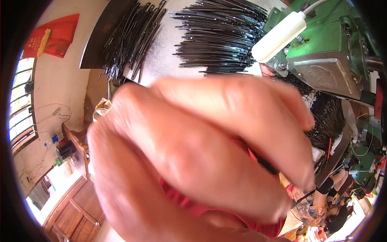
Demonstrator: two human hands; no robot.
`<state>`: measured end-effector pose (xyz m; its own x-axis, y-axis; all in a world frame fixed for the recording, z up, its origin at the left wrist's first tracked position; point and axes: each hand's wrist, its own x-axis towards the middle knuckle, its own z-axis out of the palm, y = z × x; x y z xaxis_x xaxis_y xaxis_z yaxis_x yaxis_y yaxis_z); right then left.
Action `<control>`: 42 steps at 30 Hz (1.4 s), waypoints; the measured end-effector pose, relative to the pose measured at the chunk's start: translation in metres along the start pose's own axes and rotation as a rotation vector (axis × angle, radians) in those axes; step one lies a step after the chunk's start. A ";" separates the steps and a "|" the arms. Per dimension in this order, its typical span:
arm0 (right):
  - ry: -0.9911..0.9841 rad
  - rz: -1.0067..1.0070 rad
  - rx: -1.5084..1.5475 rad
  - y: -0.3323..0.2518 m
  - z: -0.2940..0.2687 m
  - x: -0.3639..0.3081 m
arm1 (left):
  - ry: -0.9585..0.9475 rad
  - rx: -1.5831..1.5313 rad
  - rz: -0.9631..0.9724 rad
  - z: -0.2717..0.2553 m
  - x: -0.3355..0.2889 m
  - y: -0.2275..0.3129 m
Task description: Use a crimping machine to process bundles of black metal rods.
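While a blurred hand (189,153) hides the middle of the view, which hand it is and whether its bent, slightly parted fingers grip anything, I cannot tell. Beyond it on the pale table (159,56), the broad bunch of black rods (217,38) runs left to right; the smaller bunch (131,36) slants steeply.

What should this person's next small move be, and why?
Probably ease the near hand away from the lens: blurred and close, it covers the middle of the view, hiding whatever it may hold, while the dark rods and green machine show only around it.
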<state>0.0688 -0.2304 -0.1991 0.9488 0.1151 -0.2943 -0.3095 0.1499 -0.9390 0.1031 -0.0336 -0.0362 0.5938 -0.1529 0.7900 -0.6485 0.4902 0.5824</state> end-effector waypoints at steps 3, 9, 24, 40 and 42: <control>-0.017 0.011 -0.006 0.002 0.003 -0.006 | 0.008 0.045 0.036 0.004 0.003 0.010; 0.007 0.092 -0.001 -0.007 0.004 -0.013 | 0.006 0.028 0.078 0.009 0.003 0.008; -0.027 0.035 0.000 -0.002 0.001 -0.006 | 0.045 -0.080 0.049 0.006 -0.011 -0.015; -0.025 0.025 0.037 0.002 0.003 -0.006 | 0.072 -0.066 0.067 -0.020 -0.002 0.023; -0.028 0.057 0.037 -0.001 0.003 -0.007 | 0.077 -0.059 0.063 -0.019 -0.008 0.026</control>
<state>0.0627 -0.2288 -0.1959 0.9276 0.1517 -0.3415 -0.3655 0.1785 -0.9135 0.0903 -0.0032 -0.0311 0.5892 -0.0547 0.8061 -0.6577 0.5470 0.5178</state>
